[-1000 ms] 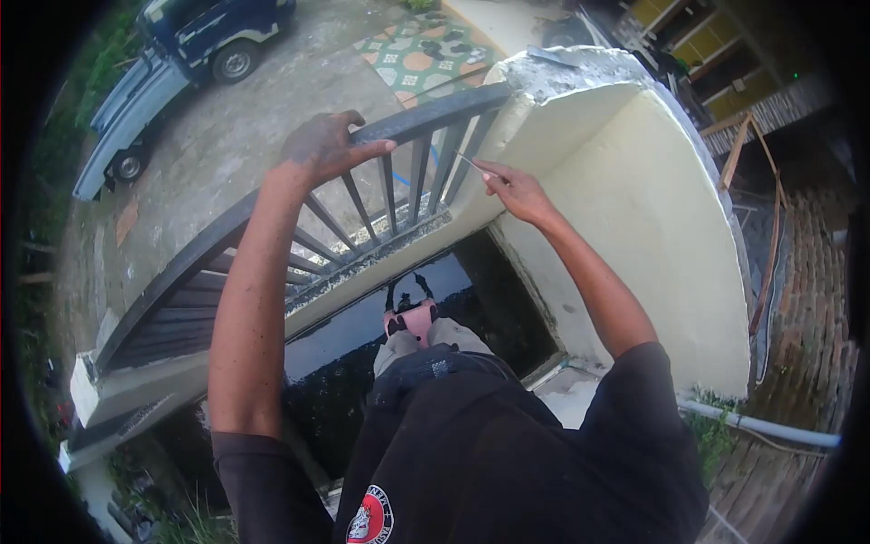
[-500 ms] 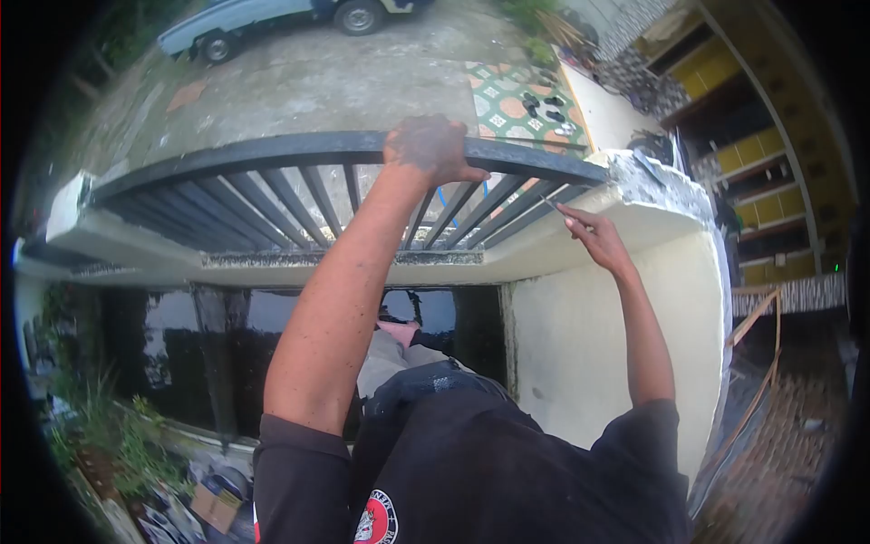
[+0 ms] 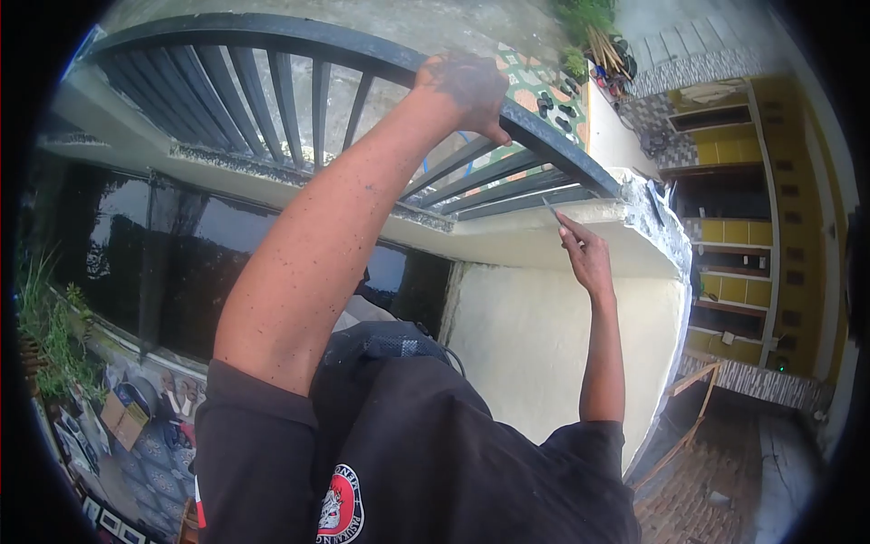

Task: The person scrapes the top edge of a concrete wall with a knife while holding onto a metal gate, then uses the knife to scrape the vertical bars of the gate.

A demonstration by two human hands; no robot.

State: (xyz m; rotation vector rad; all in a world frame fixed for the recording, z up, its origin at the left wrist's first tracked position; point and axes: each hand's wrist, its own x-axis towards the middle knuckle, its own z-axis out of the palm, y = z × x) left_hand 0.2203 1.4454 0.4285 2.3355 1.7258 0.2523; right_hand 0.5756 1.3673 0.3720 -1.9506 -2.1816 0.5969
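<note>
My left hand (image 3: 465, 89), dark-stained across the back, is wrapped over the top rail of a dark grey metal railing (image 3: 245, 32). Slanted slats run down from that rail to a pale ledge. Lower and to the right, my right hand (image 3: 587, 258) pinches a slim, thin-tipped tool (image 3: 551, 208); its exact kind is too small to make out. The tool's tip is close to the lowest slat, where the railing meets the cream wall (image 3: 535, 308). Whether the tip touches the metal cannot be seen.
A rough, paint-chipped wall corner (image 3: 645, 204) stands at the railing's right end. Dark window glass (image 3: 181, 236) lies below the ledge. Sandals (image 3: 564, 113) rest on patterned tiles beyond the railing. A cardboard box (image 3: 122, 419) and plants are far down at left.
The view has turned to the right, and the vehicle at the top has left the picture. My left hand still grips the rail, and my right hand still holds the slim tool near the lowest slat.
</note>
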